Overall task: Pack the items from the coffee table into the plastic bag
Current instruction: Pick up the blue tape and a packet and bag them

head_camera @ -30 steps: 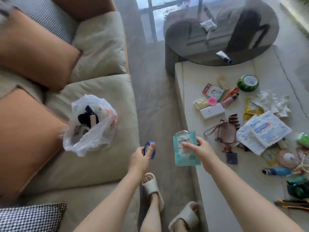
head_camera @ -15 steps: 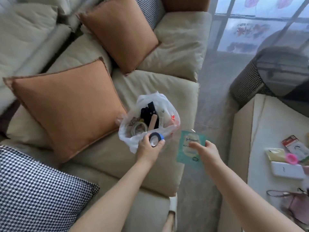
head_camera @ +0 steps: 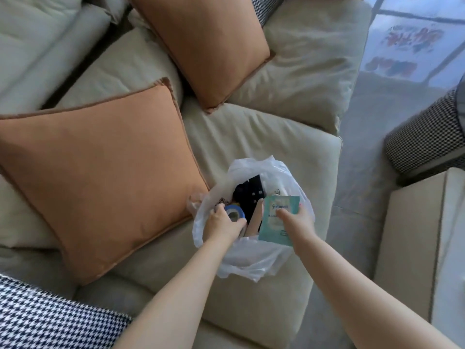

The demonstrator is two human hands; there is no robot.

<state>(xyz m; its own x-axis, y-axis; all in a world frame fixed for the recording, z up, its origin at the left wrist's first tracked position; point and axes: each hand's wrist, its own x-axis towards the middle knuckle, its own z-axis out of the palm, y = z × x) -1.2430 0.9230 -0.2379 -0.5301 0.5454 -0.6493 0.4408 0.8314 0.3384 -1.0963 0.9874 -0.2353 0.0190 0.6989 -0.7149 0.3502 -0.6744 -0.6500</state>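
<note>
Your left hand [head_camera: 221, 225] holds a blue roll of tape [head_camera: 235, 212], with your fingers curled around it. It is down in the open mouth of the white plastic bag [head_camera: 254, 263]. Your right hand [head_camera: 293, 219] pinches a teal packet [head_camera: 278, 219] and holds it over the right side of the bag's mouth. The bag sits on the pale couch seat [head_camera: 251, 132], just beside a big orange pillow [head_camera: 100, 172]. Inside the bag you can see something black [head_camera: 251, 195]. A corner of the coffee table [head_camera: 422, 238] shows at the right.
</note>
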